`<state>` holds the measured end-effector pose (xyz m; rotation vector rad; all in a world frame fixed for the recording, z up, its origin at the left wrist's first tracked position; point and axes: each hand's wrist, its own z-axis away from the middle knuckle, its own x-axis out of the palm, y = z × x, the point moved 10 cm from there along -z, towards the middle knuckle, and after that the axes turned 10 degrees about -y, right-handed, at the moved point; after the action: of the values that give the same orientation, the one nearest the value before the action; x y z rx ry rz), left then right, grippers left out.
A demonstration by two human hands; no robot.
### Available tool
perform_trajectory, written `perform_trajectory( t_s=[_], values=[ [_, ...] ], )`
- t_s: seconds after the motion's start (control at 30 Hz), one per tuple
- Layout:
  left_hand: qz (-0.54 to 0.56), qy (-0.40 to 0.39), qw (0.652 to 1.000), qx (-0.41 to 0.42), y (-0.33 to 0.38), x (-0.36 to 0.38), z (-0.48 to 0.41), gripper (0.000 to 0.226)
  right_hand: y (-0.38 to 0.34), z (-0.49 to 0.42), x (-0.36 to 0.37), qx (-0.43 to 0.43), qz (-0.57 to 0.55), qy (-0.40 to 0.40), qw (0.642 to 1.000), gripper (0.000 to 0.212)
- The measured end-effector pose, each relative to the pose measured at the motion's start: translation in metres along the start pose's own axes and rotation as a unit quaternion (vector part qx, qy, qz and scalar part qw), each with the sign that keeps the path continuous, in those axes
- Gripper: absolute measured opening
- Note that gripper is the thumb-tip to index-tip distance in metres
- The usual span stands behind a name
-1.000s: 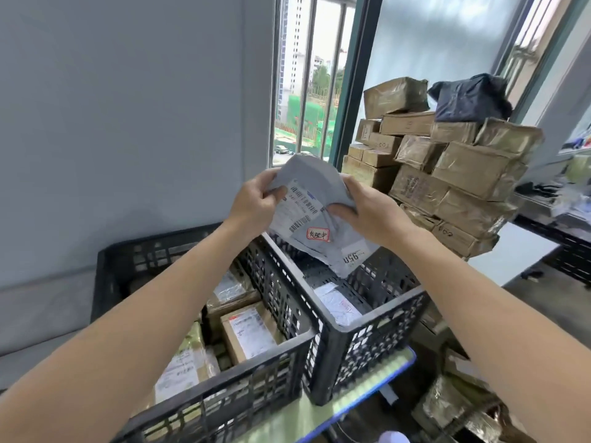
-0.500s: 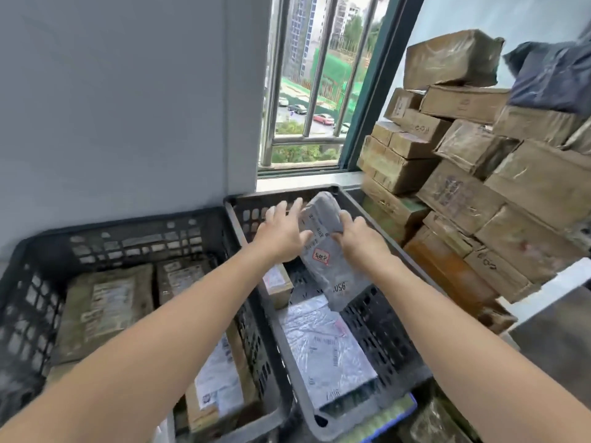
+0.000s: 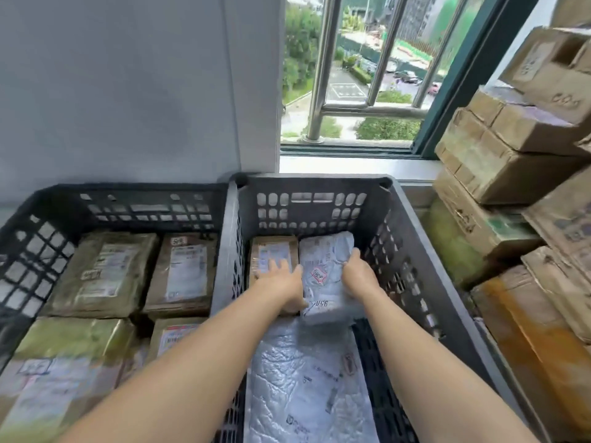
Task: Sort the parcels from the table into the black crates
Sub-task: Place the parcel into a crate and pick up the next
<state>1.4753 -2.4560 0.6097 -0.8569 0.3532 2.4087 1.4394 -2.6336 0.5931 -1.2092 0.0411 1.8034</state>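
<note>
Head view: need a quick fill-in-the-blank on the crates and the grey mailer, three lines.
1. The grey mailer is in the black crate on the ____.
2. The small brown box sits on the mailer's ____ side.
3. The right hand grips the mailer's ____ edge.
Missing words: right; left; right.

Bare forearms, bare grips.
</note>
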Motion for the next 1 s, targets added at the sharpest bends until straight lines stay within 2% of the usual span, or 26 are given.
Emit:
perform_trajectory(
  t_s=[0.07,0.13,0.2,0.27,0.33,0.4,0.73,0.83,1.0],
  values=[
    [-0.011,-0.016,1.000,-0.016,0.004,0.009,-0.012,0.093,0.006,-0.009,0.007,-0.019,-0.031,-0.006,0.999,0.051],
    [-0.010,-0.027,0.999,-0.029,0.008,0.017,-0.020,0.098,0.010,-0.011,0.015,-0.044,-0.007,-0.016,0.999,0.058],
    [-0.007,-0.032,0.999,-0.036,0.013,0.025,-0.025,0.100,0.012,-0.009,0.024,-0.065,0.103,-0.024,0.992,0.073],
    [-0.011,-0.030,0.999,-0.043,0.015,0.030,-0.029,0.101,0.010,-0.007,0.039,-0.099,0.218,-0.047,0.970,0.092],
    [-0.016,-0.023,0.998,-0.049,0.015,0.034,-0.034,0.100,0.012,-0.008,0.060,-0.124,0.282,-0.107,0.945,0.107],
    [-0.015,-0.016,0.998,-0.052,0.014,0.036,-0.041,0.099,0.014,-0.013,0.072,-0.135,0.298,-0.141,0.935,0.114],
    [0.001,0.003,0.999,-0.048,0.011,0.040,-0.053,0.108,0.013,-0.038,0.079,-0.130,0.306,-0.179,0.926,0.114],
    [-0.007,0.037,0.998,-0.047,0.011,0.021,-0.032,0.105,-0.002,-0.029,0.061,-0.136,0.301,-0.157,0.931,0.104],
    [-0.027,0.128,0.989,-0.069,0.000,-0.040,0.024,0.095,-0.036,0.001,0.007,-0.181,0.326,-0.075,0.925,0.091]
  ],
)
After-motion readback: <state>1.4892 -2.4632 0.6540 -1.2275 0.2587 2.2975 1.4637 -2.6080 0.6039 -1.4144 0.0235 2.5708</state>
